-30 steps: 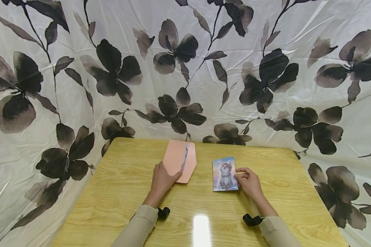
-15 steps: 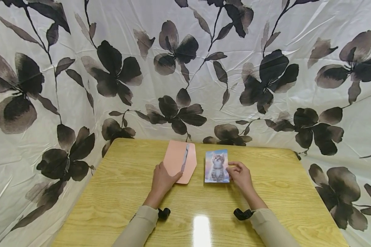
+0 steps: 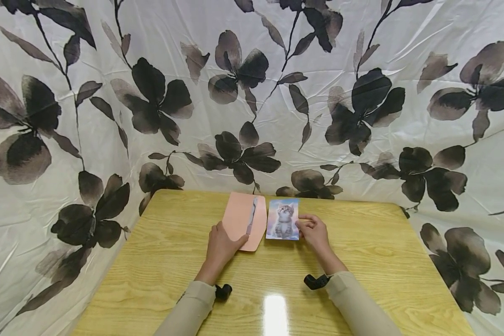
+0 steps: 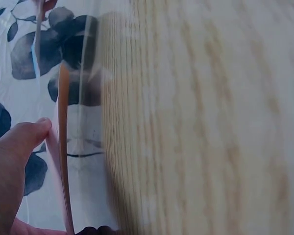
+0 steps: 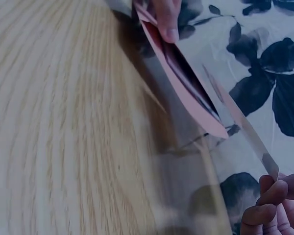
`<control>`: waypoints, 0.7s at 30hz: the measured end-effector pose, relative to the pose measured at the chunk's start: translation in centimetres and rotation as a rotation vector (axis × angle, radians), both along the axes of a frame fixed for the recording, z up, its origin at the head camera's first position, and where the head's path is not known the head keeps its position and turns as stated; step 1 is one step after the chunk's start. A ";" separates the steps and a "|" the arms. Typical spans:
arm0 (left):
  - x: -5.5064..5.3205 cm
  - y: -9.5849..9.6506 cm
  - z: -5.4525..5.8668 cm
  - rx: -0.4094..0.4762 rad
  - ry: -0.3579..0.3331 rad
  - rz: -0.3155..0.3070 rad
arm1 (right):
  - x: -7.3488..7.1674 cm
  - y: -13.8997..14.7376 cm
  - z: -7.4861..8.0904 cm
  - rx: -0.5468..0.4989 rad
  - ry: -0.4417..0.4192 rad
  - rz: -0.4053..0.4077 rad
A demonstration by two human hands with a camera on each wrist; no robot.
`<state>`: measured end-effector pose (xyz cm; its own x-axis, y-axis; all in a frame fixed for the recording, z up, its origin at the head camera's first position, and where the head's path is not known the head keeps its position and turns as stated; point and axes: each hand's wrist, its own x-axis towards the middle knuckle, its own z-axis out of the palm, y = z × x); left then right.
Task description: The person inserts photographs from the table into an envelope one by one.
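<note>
In the head view my left hand point(image 3: 221, 245) grips the near left part of a pink envelope point(image 3: 239, 215), thumb on top near the slit. A bluish strip shows along the open mouth on its right side. My right hand point(image 3: 315, 232) pinches a kitten picture card point(image 3: 283, 219) by its right edge between thumb and fingers. The card's left edge is close beside the envelope's flap. From the right wrist, the envelope point(image 5: 186, 100) shows its mouth gaping with dark inside, and the card point(image 5: 247, 129) is seen nearly edge-on, apart from it.
Both hands work over the far part of a light wooden table point(image 3: 172, 289). A white cloth with dark flowers point(image 3: 298, 112) hangs behind and to both sides. Black wrist cameras point(image 3: 317, 282) sit by the beige sleeves point(image 3: 357, 298).
My right hand has carried the card left and a little away from me, from well apart to right beside the envelope. The left hand and envelope have hardly moved.
</note>
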<state>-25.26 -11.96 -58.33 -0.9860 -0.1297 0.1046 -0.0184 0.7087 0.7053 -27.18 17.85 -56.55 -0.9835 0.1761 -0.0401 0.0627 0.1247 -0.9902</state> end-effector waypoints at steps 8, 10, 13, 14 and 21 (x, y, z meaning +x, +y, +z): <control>-0.1 0.0 0.1 -0.018 0.000 0.001 | -0.9 -1.3 -0.2 -0.052 -0.009 -0.002; -0.1 0.0 0.2 -0.018 0.001 0.003 | -1.1 -1.7 -0.1 -0.066 -0.011 0.001; 0.0 0.1 0.1 -0.018 -0.002 0.004 | -1.3 -2.2 -0.2 -0.074 -0.017 0.000; -0.1 0.0 0.1 -0.021 -0.002 0.003 | -1.4 -2.3 -0.2 -0.074 -0.017 0.000; -0.1 0.0 0.0 -0.031 0.001 -0.003 | -1.7 -3.4 -0.4 -0.074 -0.030 0.019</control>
